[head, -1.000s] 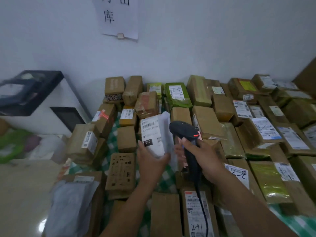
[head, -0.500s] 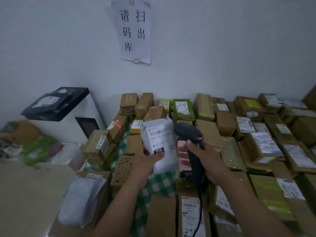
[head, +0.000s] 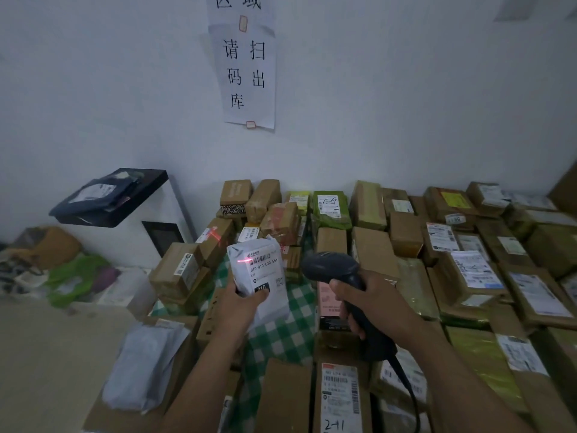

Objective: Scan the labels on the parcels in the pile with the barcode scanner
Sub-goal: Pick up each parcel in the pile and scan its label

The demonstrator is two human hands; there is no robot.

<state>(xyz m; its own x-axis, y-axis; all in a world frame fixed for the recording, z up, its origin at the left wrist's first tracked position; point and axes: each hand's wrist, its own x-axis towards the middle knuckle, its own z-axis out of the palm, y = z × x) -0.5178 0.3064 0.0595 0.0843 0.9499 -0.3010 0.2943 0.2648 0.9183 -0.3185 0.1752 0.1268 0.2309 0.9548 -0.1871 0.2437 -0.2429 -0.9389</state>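
Fingers (head: 261,297) of left hand (head: 239,307) clamped white mailer bag (head: 274,307), likely soft and light, by lower edge; right hand (head: 374,304) gripped barcode scanner (head: 327,267).

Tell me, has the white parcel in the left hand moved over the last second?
Yes. The white parcel has shifted slightly left: earlier its right edge met the plain brown box in the pile; now a gap shows between them.

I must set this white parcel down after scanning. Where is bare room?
Bare checked cloth lies below the white parcel, between the pink box and the punched brown box. The floor at far left is free too. Right of the scanner, parcels lie edge to edge.
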